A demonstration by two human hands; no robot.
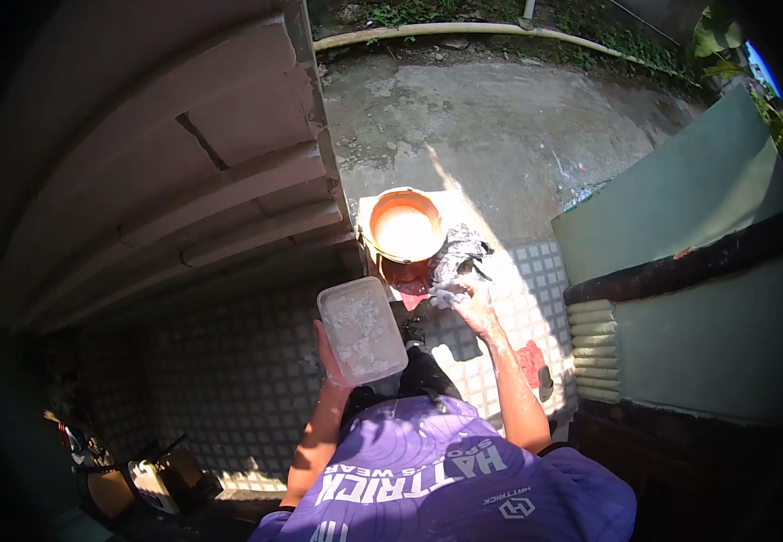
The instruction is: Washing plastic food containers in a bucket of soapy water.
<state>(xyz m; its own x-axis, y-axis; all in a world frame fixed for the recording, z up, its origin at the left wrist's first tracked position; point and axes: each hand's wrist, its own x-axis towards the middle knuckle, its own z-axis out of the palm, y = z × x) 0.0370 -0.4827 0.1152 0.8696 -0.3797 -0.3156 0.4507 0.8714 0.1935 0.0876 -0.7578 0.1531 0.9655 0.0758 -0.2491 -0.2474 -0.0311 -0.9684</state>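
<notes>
My left hand [330,357] grips a rectangular translucent plastic tub [362,330] by its left side and lower corner. White, clumpy residue covers the inside of the tub. My right hand [473,307], whitish at the fingertips, is at the lower edge of a crumpled grey and black cloth or bag [460,251]. Its fingers look bent together, but what is between them is too small to make out. Just beyond both hands stands an orange bucket [373,219], its contents glaring white in the sun. A red cloth-like piece [413,298] hangs below the bucket.
Pinkish concrete steps [256,172] rise on the left. To the right are a pale green wall [680,172] and a dark beam [680,264]. A red cloth [531,363] and a dark sandal [546,383] lie on the tiled floor [543,271]. Rough concrete [400,108] extends ahead.
</notes>
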